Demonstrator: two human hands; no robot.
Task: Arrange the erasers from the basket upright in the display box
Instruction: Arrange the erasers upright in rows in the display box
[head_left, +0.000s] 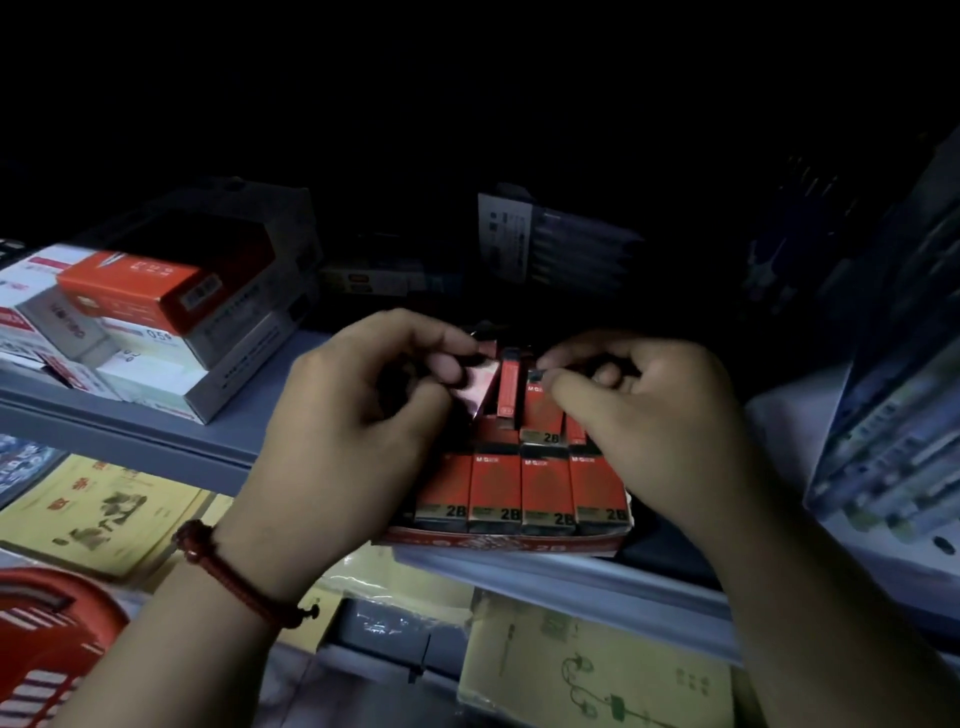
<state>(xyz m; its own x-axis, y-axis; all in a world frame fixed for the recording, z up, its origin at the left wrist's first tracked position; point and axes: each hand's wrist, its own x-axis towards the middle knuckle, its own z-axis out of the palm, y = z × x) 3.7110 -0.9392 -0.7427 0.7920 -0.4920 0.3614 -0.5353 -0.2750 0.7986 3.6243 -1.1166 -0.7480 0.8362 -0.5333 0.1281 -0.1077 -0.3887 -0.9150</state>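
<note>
Red eraser (480, 387) in left hand (358, 405), right hand (654, 421) pinching second eraser (541, 413)

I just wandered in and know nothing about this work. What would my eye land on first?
Two bare hands meet in the middle over a red display box on a shelf, its front row of red erasers marked 2B standing upright. The right hand pinches the top of an eraser farther back; the left hand, wearing a red bracelet, grips a tilted red piece. A red basket sits at lower left.
</note>
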